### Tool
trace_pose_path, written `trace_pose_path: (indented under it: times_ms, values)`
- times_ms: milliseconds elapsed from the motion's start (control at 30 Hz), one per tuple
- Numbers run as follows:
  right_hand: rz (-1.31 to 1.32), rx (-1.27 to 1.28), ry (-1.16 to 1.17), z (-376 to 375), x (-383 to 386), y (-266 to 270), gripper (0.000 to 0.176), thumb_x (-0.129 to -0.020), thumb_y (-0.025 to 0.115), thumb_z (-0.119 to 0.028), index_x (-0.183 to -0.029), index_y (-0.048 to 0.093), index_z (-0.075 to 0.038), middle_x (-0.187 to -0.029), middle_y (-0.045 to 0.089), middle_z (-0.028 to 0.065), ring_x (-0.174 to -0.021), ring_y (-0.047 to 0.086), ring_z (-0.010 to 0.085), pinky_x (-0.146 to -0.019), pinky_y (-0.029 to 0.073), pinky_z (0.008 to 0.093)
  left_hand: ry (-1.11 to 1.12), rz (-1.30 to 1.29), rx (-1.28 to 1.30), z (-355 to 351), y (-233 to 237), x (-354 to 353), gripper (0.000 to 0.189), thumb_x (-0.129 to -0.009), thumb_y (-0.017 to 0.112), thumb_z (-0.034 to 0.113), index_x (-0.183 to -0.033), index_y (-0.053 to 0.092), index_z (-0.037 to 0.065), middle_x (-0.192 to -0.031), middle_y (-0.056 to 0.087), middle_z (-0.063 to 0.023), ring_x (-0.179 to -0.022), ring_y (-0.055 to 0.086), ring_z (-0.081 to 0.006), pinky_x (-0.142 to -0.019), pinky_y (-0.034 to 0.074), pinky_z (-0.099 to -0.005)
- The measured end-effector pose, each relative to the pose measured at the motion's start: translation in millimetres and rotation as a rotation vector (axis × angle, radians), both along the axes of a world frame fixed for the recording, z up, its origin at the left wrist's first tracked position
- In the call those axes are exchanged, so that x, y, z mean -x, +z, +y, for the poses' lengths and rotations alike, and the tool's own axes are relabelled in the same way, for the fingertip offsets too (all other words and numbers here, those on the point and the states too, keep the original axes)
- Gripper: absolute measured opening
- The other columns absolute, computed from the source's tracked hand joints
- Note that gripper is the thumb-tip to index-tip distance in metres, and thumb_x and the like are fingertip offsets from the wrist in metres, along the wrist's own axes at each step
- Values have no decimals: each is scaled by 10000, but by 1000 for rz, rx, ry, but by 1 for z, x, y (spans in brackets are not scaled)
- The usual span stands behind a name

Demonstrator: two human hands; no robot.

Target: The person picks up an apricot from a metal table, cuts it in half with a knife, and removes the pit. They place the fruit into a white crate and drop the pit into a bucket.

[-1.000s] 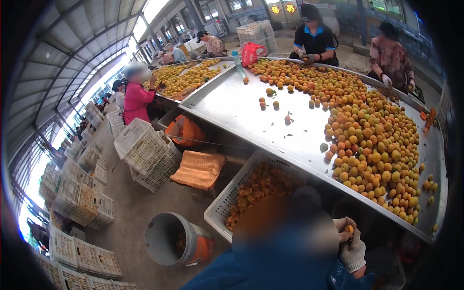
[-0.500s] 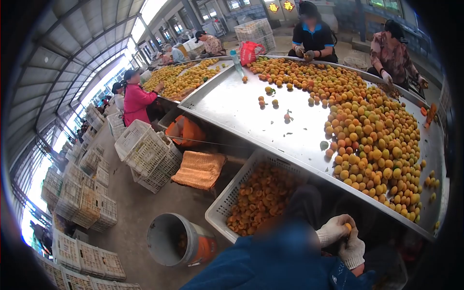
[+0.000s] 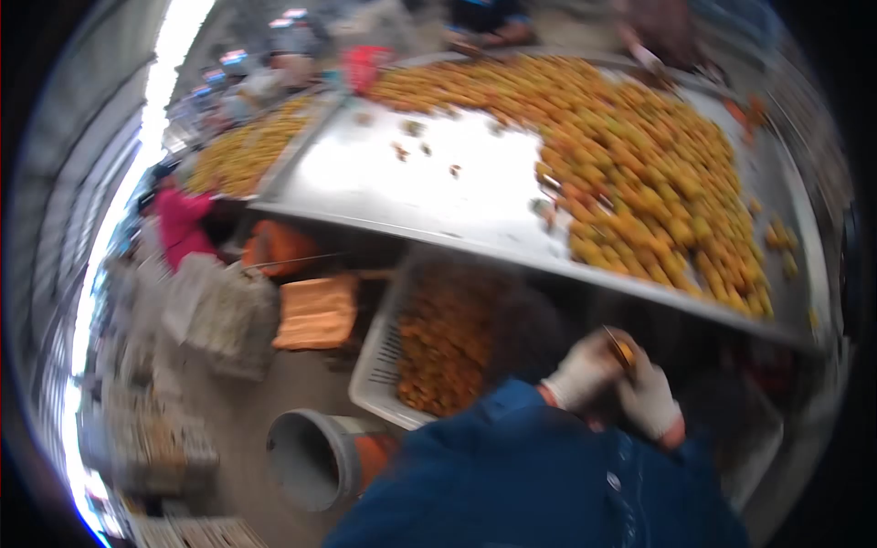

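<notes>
In front of my dark blue jacket, both my hands wear white knitted gloves and are brought close together. An orange-yellow apricot (image 3: 624,353) shows between their fingertips. My left hand (image 3: 583,370) is closed on it from the left and my right hand (image 3: 650,400) from the right. A thin dark line by the fruit is too blurred to name. Left of my hands, a white plastic crate (image 3: 373,376) holds many opened apricot pieces (image 3: 448,342). Beyond them stands a metal sorting table (image 3: 365,196), with a large heap of whole apricots (image 3: 639,192) on its right side.
A grey bucket (image 3: 306,461) lies tilted on the floor at lower left. Near it are an orange-covered stool (image 3: 316,312) and stacked crates (image 3: 228,310). A person in pink (image 3: 181,219) is at far left; other people stand behind the table. A red bag (image 3: 365,68) sits at its far edge.
The view has swung and blurred, so the table sits higher and further left. My hands appear raised, still together around an apricot.
</notes>
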State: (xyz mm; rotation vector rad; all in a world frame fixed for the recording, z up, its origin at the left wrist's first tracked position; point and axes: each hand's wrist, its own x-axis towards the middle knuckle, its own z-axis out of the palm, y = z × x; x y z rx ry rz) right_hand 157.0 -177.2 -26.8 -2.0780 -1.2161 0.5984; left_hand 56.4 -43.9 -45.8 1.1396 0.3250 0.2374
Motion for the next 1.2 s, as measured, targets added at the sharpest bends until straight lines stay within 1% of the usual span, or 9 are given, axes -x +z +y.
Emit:
trace_pose_path:
  times_ms: [67,100,267,500,633,700,733,1000,1200]
  values:
    - [23,-110,-25,-2,-2,-1,523,-872,584,-242,-1345,424,-87,-950,655,257,-863,639,445,-746,533,486,-1,-48,-233,4,6,2,381,-820,570,8,-1199,547,33,-1108,597,-81,-1030,592,-164,-921,491,-296]
    - [52,-111,-28,-3,-2,4,504,-876,594,-253,-1323,441,-78,-955,658,250,-867,645,436,-751,536,466,-30,-103,4,1,12,4,374,-822,554,11,-1196,547,21,-1107,596,-93,-1029,595,-170,-921,493,-299]
    - [365,-238,-237,-13,-8,17,442,-846,684,-271,-1184,534,-30,-990,674,199,-909,677,343,-800,532,384,-9,5,208,0,12,0,393,-838,558,-21,-1229,534,5,-1120,595,-109,-1018,605,-190,-913,498,-299]
    - [117,-155,-157,-2,-11,30,372,-860,698,-230,-1129,570,-7,-898,675,135,-844,668,205,-775,521,304,-12,-41,-224,-9,22,2,435,-808,575,-53,-1236,543,16,-1148,593,-121,-1087,572,-203,-1034,404,-313]
    - [569,-195,-285,0,-13,34,283,-921,635,-239,-1068,586,-2,-760,647,74,-669,636,160,-618,522,286,40,2,-170,-12,27,5,435,-816,578,-37,-1242,498,1,-1199,550,-128,-1102,572,-212,-1033,416,-313]
    - [1133,-376,-419,-5,-19,33,237,-958,585,-245,-1019,586,-16,-630,574,32,-482,533,105,-447,438,242,-35,-4,143,-10,28,6,438,-825,556,-49,-1252,478,10,-1222,535,-129,-1131,566,-217,-1040,429,-327]
    - [1148,-444,-522,-3,-13,32,221,-974,553,-247,-993,580,-29,-553,505,7,-389,433,71,-365,343,215,-34,-3,143,-9,30,6,438,-825,556,-49,-1252,478,10,-1222,535,-129,-1131,566,-217,-1040,429,-327]
    - [908,-383,-444,-7,4,22,167,-909,650,-138,-1028,613,-27,-628,573,7,-436,478,60,-413,375,194,27,-90,423,-4,21,1,463,-878,554,-19,-1319,429,49,-1370,463,-166,-1228,515,-275,-1048,457,-424]
    - [743,-258,-390,-6,11,21,295,-888,685,-180,-1131,631,-22,-953,688,119,-890,657,148,-784,524,276,-52,-112,598,-1,18,1,497,-924,562,88,-1388,386,69,-1433,412,-168,-1247,498,-319,-1011,484,-461]
